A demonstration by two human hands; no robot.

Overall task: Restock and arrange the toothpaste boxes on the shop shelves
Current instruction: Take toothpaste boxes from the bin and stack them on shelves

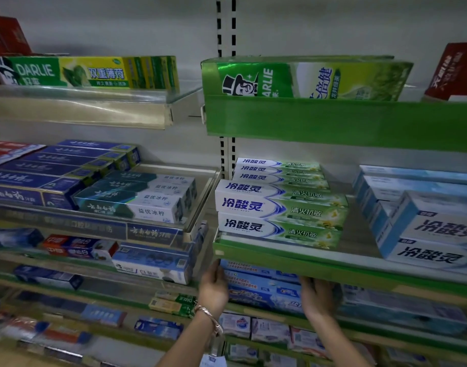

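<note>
A stack of blue toothpaste boxes (264,288) lies on the third shelf of the right bay, under a green shelf edge (280,263). My left hand (213,287), a bracelet on its wrist, grips the stack's left end. My right hand (318,296) holds the stack's right end, fingers tucked under the shelf above. Above them lie white-and-green boxes (280,210) in two piles and pale blue-and-white boxes (425,221). A green Darlie box (306,79) rests on the top right shelf.
The left bay holds dark blue boxes (41,170) and teal-and-white boxes (137,197) behind a clear plastic rail (81,102). Red boxes (454,70) stand at the far right. Lower shelves carry mixed boxes (153,263). A slotted upright (226,27) divides the bays.
</note>
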